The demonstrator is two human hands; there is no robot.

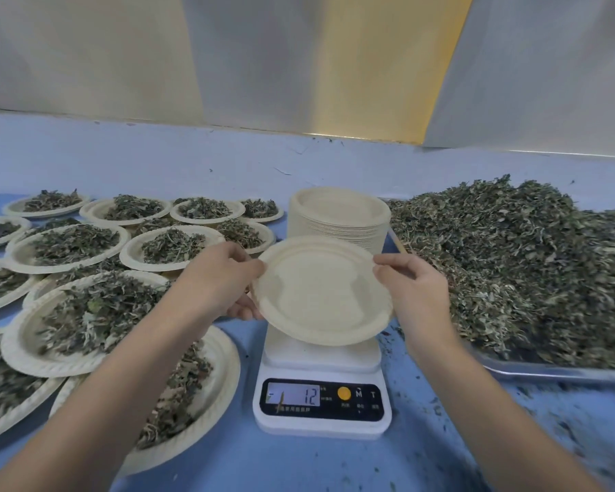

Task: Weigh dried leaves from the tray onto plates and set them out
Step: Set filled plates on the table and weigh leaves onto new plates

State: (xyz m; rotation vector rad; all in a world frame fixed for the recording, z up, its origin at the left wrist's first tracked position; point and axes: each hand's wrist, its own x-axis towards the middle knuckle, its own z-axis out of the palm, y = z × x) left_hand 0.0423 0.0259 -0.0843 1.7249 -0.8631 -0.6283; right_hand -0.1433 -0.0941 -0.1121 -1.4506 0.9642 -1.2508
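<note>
An empty beige paper plate (322,292) hangs tilted just above the white digital scale (322,363). My left hand (224,282) grips its left rim and my right hand (414,289) pinches its right rim. The scale's display (293,394) reads minus 12. Behind the scale stands a tall stack of empty plates (338,216). To the right, a metal tray (547,371) holds a big heap of dried leaves (519,257). Several plates filled with leaves (85,321) cover the table's left side.
The table has a blue surface (441,438) sprinkled with leaf crumbs near the tray. A low pale wall (156,158) and metal panels (263,65) close off the back. A filled plate (199,385) lies partly under my left forearm, beside the scale.
</note>
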